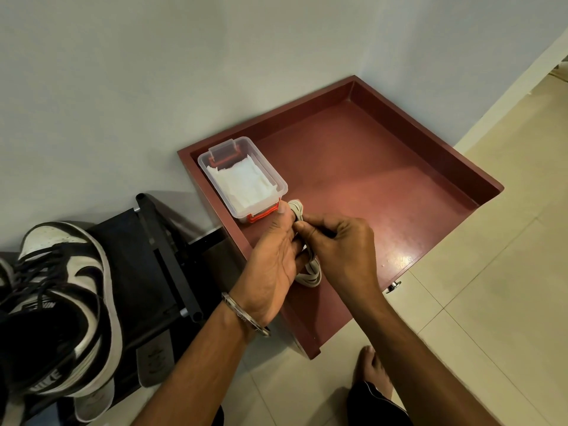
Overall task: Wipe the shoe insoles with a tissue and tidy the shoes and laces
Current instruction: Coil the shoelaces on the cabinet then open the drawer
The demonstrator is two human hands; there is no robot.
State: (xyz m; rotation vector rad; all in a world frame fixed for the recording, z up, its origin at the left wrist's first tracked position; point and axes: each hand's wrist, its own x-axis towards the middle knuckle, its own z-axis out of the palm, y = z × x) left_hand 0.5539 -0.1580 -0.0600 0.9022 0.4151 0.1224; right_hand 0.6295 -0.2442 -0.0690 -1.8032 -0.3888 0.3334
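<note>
1. I see my left hand (273,265) and right hand (341,250) both curled around a white lace (310,273); its middle is hidden between my fingers.
2. Just past my left fingertips sits a clear box (242,176) of tissues (246,186).
3. Far left of my fingers, the shoes (61,302) are cut off.

**Colours on my feed**

I'm seeing a dark red tray (384,167), a clear box (215,173) with orange latches holding white tissues (246,182), an off-white lace (310,272), black-and-white shoes (61,302), and cream floor tiles (491,302).
</note>
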